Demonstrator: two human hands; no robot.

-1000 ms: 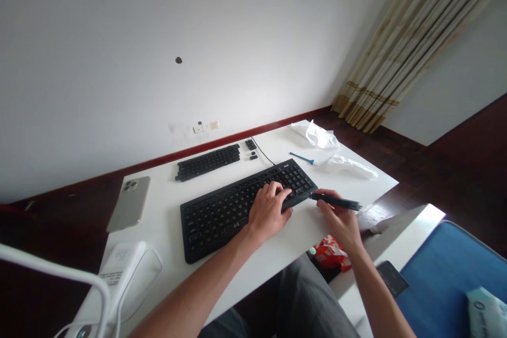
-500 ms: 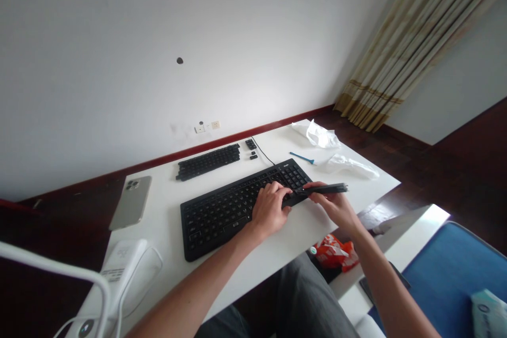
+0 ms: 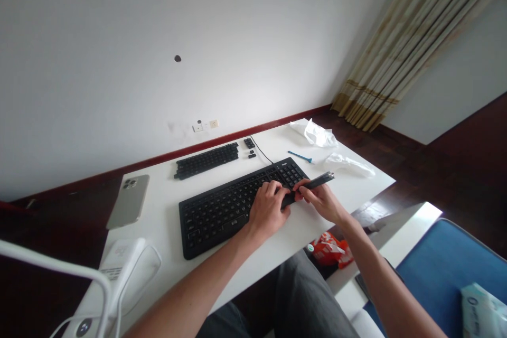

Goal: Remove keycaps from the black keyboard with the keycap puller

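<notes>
A black keyboard (image 3: pixel 222 219) lies at an angle on the white table, its cable running to the back. My left hand (image 3: pixel 269 206) rests on its right half, with bent fingers over the keys and the thumb apart. Just to its right, my right hand (image 3: pixel 319 198) is closed around a slim dark tool (image 3: pixel 321 179). The tool's back end points up and to the right. Its working tip sits low by the keyboard's right part, hidden by my fingers. Behind the keyboard lies a block of loose black keycaps (image 3: pixel 208 161), with a smaller keycap group (image 3: pixel 249 143) beside it.
A blue stick-like tool (image 3: pixel 300 156) lies behind the keyboard, near crumpled white wrappers (image 3: pixel 312 133). A phone (image 3: pixel 130 203) and a white power strip (image 3: pixel 122 256) with cables occupy the left side. A blue seat (image 3: pixel 439 269) stands at the right, and a red bag (image 3: pixel 328 251) is below the table.
My right hand has moved slightly left, closer to my left hand. The dark tool now tilts more steeply upward. My left hand stays on the keyboard.
</notes>
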